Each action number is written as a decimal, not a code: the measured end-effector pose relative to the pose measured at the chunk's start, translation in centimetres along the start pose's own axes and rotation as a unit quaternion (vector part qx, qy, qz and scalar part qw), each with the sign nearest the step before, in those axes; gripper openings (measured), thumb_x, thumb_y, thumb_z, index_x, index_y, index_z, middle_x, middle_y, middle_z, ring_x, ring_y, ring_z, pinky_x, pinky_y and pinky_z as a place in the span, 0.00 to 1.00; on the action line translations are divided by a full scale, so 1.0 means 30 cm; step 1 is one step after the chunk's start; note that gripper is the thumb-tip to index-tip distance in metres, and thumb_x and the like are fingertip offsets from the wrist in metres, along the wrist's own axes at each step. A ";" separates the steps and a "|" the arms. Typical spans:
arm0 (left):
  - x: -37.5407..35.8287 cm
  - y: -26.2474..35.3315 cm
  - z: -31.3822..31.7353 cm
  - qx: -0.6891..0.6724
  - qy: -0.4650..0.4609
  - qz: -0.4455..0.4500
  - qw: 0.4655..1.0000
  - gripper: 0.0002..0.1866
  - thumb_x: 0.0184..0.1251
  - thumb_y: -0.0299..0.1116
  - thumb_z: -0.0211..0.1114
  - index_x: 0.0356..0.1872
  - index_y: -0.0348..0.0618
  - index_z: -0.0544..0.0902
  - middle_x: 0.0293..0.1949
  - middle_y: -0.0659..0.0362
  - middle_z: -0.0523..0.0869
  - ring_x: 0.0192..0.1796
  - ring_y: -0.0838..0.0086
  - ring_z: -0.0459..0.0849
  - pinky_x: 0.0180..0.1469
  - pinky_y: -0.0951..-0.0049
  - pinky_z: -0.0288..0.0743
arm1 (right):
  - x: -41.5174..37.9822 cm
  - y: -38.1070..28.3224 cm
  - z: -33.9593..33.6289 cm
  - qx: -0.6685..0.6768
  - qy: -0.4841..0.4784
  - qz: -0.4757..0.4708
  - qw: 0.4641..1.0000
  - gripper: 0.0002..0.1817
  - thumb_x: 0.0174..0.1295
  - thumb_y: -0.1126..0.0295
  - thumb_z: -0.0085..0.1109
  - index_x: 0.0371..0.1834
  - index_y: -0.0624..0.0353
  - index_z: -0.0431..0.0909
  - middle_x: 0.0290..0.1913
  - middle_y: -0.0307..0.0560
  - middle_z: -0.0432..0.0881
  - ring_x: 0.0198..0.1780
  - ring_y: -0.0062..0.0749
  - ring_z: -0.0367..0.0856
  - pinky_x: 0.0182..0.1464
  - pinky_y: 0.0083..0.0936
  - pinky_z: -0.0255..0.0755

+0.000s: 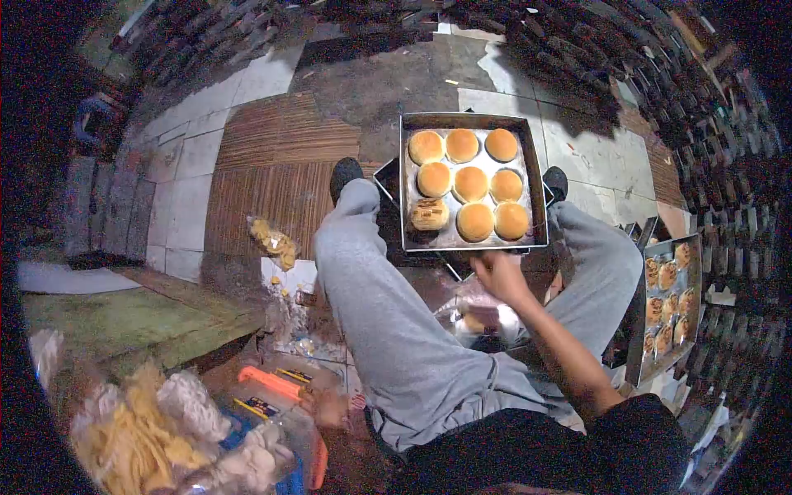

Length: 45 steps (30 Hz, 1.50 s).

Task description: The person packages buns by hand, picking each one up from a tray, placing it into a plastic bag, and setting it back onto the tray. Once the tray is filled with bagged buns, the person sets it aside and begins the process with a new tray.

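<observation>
A square metal tray (pixel 403 186) with several round golden buns (pixel 471 184) sits between my knees. The bun (pixel 429 215) at its near left corner bears dark marks; the other tops are plain. My right hand (pixel 497 276) is just below the tray's near edge, fingers curled in; whatever they hold is hidden. Under that hand lies a blurred clear plastic bag (pixel 478 318) with something brownish inside. Low on the left, my left hand (pixel 328 407) is smeared by motion, beside an orange strip (pixel 272 384) and small yellow-and-black packets (pixel 256 407).
To my right, another tray (pixel 636 346) stands tilted with dark-marked buns. Yellow and white plastic bags (pixel 148 433) pile up at lower left, near a greenish low platform (pixel 148 322). A bag of yellowish pieces (pixel 274 243) lies on the floor. Stacked dark slats line the far and right sides.
</observation>
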State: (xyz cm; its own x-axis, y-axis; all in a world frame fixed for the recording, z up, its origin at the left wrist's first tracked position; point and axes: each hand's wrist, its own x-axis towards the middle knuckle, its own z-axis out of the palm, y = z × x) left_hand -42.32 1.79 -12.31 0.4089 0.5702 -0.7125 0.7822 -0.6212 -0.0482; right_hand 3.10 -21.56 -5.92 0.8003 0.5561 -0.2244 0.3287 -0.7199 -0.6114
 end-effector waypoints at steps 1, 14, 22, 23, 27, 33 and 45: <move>-0.029 -0.004 -0.074 -0.059 -0.071 0.004 0.996 0.34 0.73 0.44 0.63 0.76 0.44 0.67 0.74 0.37 0.67 0.79 0.41 0.59 0.77 0.50 0.59 | -0.083 0.024 0.000 -0.064 -0.113 -0.040 0.991 0.13 0.66 0.65 0.62 0.41 0.67 0.86 0.35 0.63 0.86 0.39 0.61 0.87 0.42 0.49 0.79; -0.180 0.908 -0.735 -0.358 0.292 0.388 0.797 0.16 0.68 0.34 0.68 0.55 0.45 0.85 0.65 0.50 0.79 0.70 0.55 0.71 0.76 0.49 0.56 | -0.367 0.062 -0.101 0.072 -0.167 -0.105 0.978 0.15 0.50 0.80 0.61 0.43 0.63 0.84 0.42 0.59 0.87 0.50 0.61 0.84 0.51 0.51 0.77; -0.149 1.120 -0.817 -0.121 0.300 0.560 0.763 0.12 0.57 0.33 0.76 0.42 0.48 0.88 0.35 0.61 0.89 0.47 0.66 0.86 0.71 0.47 0.60 | -0.338 -0.208 -0.553 0.130 -0.025 -0.174 0.976 0.16 0.58 0.73 0.69 0.50 0.62 0.86 0.52 0.56 0.86 0.53 0.52 0.86 0.54 0.40 0.80; -0.167 1.126 -0.841 -0.119 0.301 0.560 0.763 0.12 0.57 0.33 0.76 0.42 0.48 0.88 0.35 0.61 0.89 0.47 0.66 0.86 0.71 0.47 0.60 | -0.350 -0.198 -0.530 0.152 0.010 -0.248 0.957 0.18 0.59 0.73 0.70 0.54 0.61 0.85 0.52 0.54 0.87 0.53 0.50 0.87 0.56 0.37 0.81; -0.189 1.118 -0.875 -0.020 0.309 0.603 0.735 0.18 0.56 0.30 0.74 0.50 0.51 0.87 0.63 0.57 0.84 0.72 0.60 0.73 0.77 0.41 0.49 | -0.328 -0.167 -0.390 0.063 -0.007 -0.281 0.958 0.37 0.62 0.64 0.68 0.73 0.67 0.66 0.74 0.72 0.65 0.79 0.66 0.59 0.80 0.51 0.55; -0.159 1.171 -0.845 -0.429 0.328 0.439 0.719 0.33 0.72 0.42 0.67 0.74 0.46 0.68 0.79 0.38 0.60 0.83 0.50 0.53 0.80 0.56 0.50 | -0.179 -0.236 -0.207 0.074 -0.031 -0.259 0.963 0.51 0.55 0.75 0.62 0.82 0.64 0.44 0.83 0.74 0.37 0.83 0.73 0.37 0.84 0.53 0.41; 0.263 0.960 -0.999 -0.884 0.053 0.179 0.428 0.28 0.84 0.44 0.53 0.76 0.42 0.61 0.67 0.49 0.75 0.66 0.51 0.81 0.58 0.58 0.81 | 0.855 0.340 0.077 -0.267 0.156 -0.035 0.950 0.34 0.71 0.51 0.55 0.76 0.57 0.68 0.71 0.69 0.70 0.71 0.69 0.68 0.74 0.59 0.60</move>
State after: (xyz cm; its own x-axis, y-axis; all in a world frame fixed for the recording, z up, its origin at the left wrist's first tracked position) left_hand -2.48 4.52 1.66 0.5965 0.6887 -0.4122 -0.2455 0.6455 0.7233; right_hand 25.80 -13.67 -19.66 0.8495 0.5201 0.0886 0.5275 -0.8404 -0.1246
